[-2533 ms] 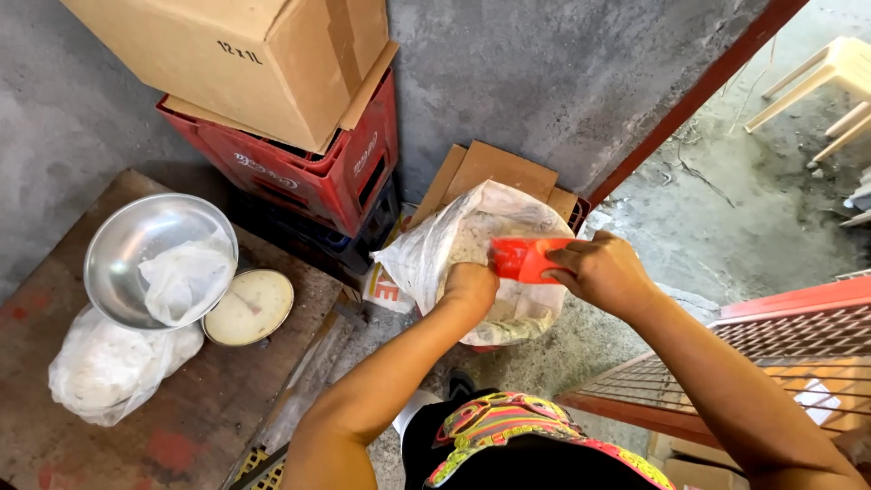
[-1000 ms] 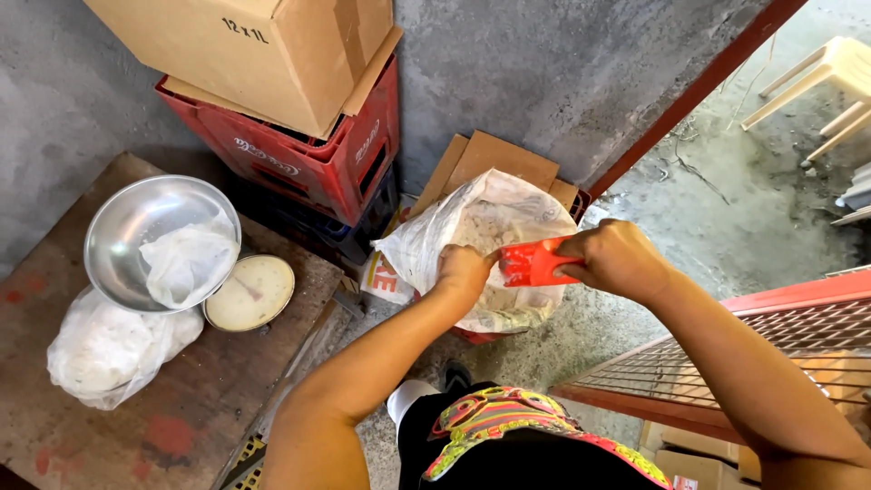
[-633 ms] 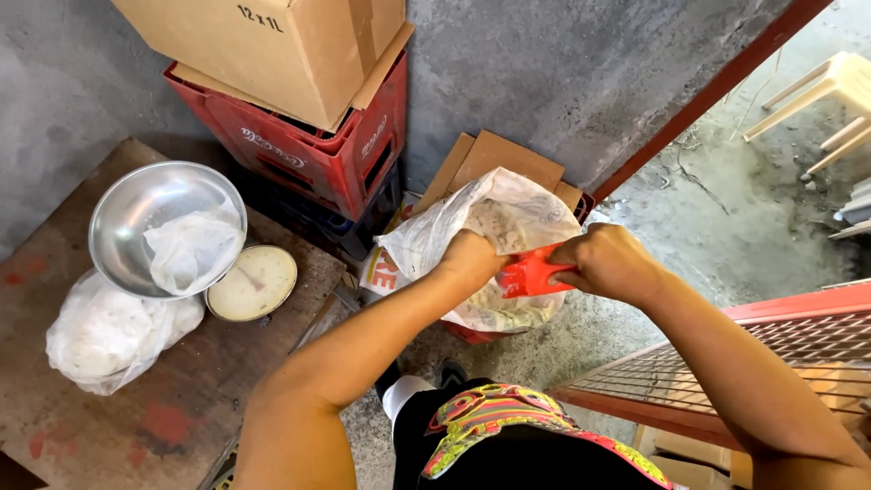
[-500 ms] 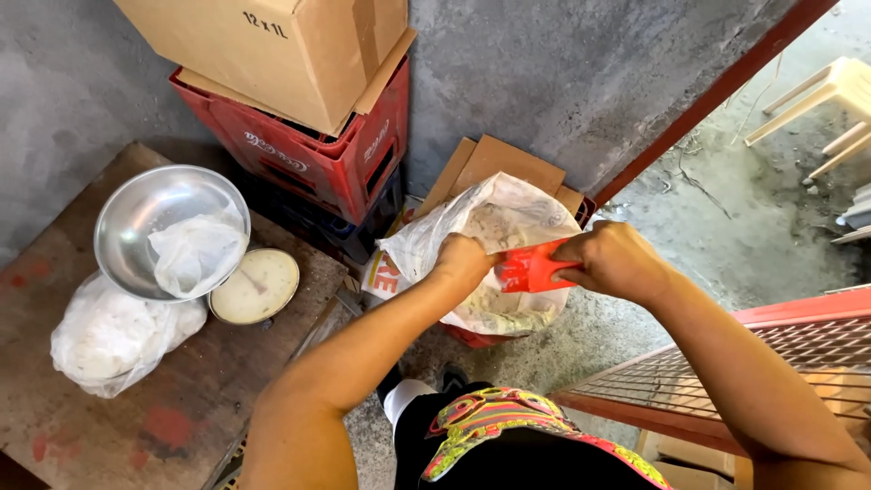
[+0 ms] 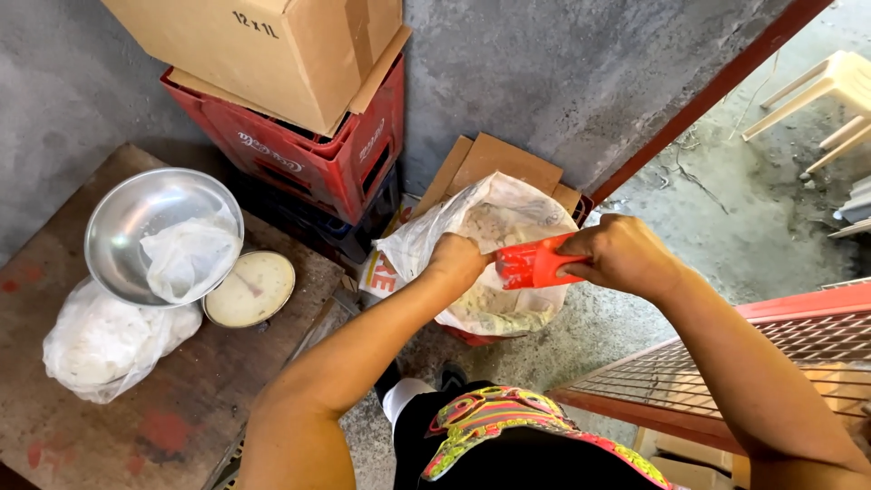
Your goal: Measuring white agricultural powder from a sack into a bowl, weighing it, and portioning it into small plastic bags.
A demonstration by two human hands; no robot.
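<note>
The left hand (image 5: 454, 263) is closed on the rim of a soft white plastic sack (image 5: 490, 263) on the floor by the wall; the right hand (image 5: 621, 259) grips a stiff red scoop (image 5: 531, 265) over its mouth. The sack looks floppy and slippery, best held at the rim. Left, on the worktop (image 5: 54, 445), sit a steel bowl (image 5: 122, 236), a dial scale (image 5: 249, 289) and a filled bag (image 5: 100, 345).

Small shop storeroom: red bottle crates (image 5: 313, 159) under a cardboard box (image 5: 263, 50), weighing scale (image 5: 249, 289) beside them, bare concrete wall (image 5: 562, 82).

The sack (image 5: 490, 263) hides its red container (image 5: 472, 336).
</note>
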